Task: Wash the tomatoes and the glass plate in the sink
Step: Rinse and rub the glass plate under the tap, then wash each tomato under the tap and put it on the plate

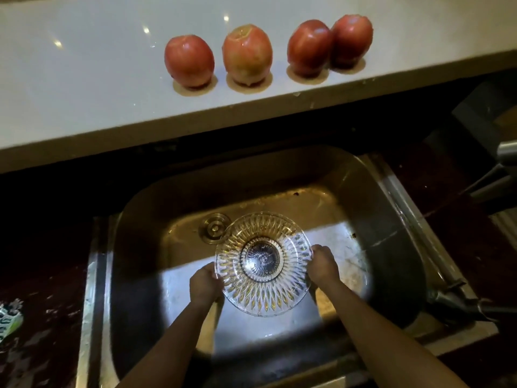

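Note:
A clear cut-glass plate (263,263) with a ribbed pattern hangs over the middle of the steel sink (397,219). My left hand (205,284) grips its left rim and my right hand (324,266) grips its right rim. Several red tomatoes stand in a row on the white ledge (84,88) behind the sink: one at the left (189,60), a paler one (247,55) beside it, and two touching at the right (309,47), (352,40). Small puddles lie under them.
The sink drain (214,228) shows just left of the plate. A metal tap (458,301) reaches in from the right edge. Dark wet countertop surrounds the sink, with a green-and-white object (9,320) at the far left.

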